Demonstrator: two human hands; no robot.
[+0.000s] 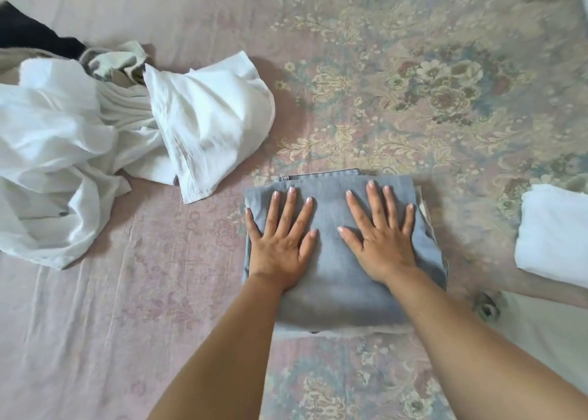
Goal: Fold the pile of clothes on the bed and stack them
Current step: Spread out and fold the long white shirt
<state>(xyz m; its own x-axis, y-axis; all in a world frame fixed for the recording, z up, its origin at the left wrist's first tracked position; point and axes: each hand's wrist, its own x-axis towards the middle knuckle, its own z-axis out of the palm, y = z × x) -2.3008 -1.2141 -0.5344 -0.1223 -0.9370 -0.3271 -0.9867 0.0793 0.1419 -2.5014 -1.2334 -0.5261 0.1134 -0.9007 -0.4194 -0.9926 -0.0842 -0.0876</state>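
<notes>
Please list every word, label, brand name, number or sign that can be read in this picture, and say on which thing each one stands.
There is none to read. The folded grey garment under the left hand and right hand shows no print or tag. The unfolded white clothes, the folded white piece and the floral bedsheet carry only plain cloth or pattern, no lettering.

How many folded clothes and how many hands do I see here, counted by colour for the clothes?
Grey folded garment: 1
White folded garment: 1
Hands, left hand and right hand, flat on the grey one: 2
Total: 4
</notes>
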